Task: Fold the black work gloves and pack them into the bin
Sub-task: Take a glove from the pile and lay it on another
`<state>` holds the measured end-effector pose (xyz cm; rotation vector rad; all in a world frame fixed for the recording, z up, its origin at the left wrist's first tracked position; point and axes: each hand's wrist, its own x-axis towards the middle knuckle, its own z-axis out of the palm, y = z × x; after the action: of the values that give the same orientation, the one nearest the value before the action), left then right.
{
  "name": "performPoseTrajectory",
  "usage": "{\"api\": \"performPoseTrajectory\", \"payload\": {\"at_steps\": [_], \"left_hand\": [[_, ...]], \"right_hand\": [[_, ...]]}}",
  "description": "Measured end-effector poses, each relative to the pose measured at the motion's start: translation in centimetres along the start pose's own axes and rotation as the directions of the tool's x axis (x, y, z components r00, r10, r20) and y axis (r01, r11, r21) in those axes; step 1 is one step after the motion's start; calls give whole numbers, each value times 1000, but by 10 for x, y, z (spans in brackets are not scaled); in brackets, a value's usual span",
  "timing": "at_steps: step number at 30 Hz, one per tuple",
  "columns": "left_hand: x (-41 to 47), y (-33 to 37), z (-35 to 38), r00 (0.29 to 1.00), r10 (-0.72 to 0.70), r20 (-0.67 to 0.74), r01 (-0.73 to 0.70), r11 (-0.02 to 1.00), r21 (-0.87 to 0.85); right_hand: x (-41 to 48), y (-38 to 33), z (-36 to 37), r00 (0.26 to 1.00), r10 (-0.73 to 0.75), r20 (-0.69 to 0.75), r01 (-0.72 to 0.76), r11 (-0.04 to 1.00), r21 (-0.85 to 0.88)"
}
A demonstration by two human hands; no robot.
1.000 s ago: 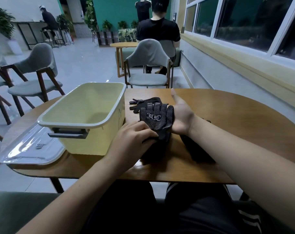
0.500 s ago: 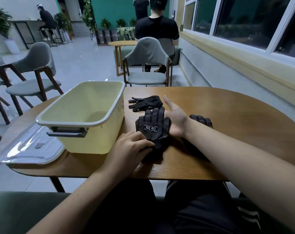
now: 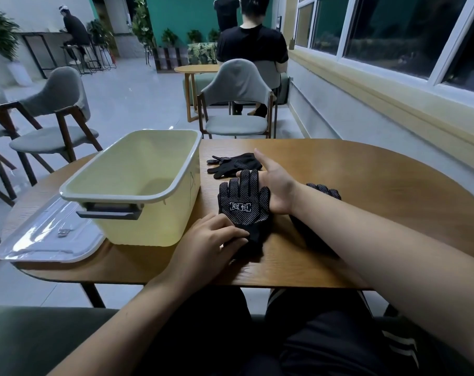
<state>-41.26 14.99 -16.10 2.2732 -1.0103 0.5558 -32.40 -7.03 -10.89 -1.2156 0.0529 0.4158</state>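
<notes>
Clear lid [image 3: 48,234] lies flat at the table's left end, just beside the pale yellow bin [image 3: 149,226], which stands upright and open-topped. Left hand [image 3: 211,240] rests palm down on the cuff of a dotted black glove [image 3: 244,204], fingers only slightly bent, pinning it to the wooden table [image 3: 379,191]. Right hand [image 3: 276,185] stands on edge against that glove's right side, fingers straight, thumb raised. Another black glove [image 3: 235,164] lies just beyond; a third glove [image 3: 325,189] shows past the right forearm.
</notes>
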Motion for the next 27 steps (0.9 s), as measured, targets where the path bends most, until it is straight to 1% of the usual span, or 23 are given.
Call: {"api": "performPoseTrajectory", "payload": {"at_steps": [2, 4, 9, 13, 16, 19, 21, 25, 27], "left_hand": [[1, 3, -2, 1000, -2, 0, 2, 999, -42], [0, 4, -4, 1000, -6, -2, 6, 996, -86], [-2, 1, -5, 997, -75, -13, 71, 982, -176], [1, 0, -7, 995, -89, -38, 80, 979, -185], [5, -5, -7, 993, -115, 9, 115, 969, -217], [7, -10, -6, 979, -169, 115, 193, 948, -253], [8, -11, -4, 967, -199, 157, 233, 942, -240], [8, -12, -2, 957, -235, 168, 268, 941, -208], [7, -13, -2, 954, -246, 172, 280, 937, -209]], "right_hand": [[-1, -3, 2, 1000, -11, -10, 10, 999, -37], [2, -6, 3, 998, -23, -55, 18, 996, -86], [13, -6, 2, 979, -95, -178, 37, 951, -305], [16, -11, 4, 969, -198, -148, 120, 900, -418], [17, -16, 2, 957, -260, -125, 161, 842, -515], [14, -23, -1, 954, -279, -107, 169, 798, -578], [14, -26, -3, 949, -299, -104, 174, 768, -617], [16, -32, -10, 941, -314, -127, 153, 729, -668], [19, -33, -14, 937, -326, -126, 133, 667, -733]]}}
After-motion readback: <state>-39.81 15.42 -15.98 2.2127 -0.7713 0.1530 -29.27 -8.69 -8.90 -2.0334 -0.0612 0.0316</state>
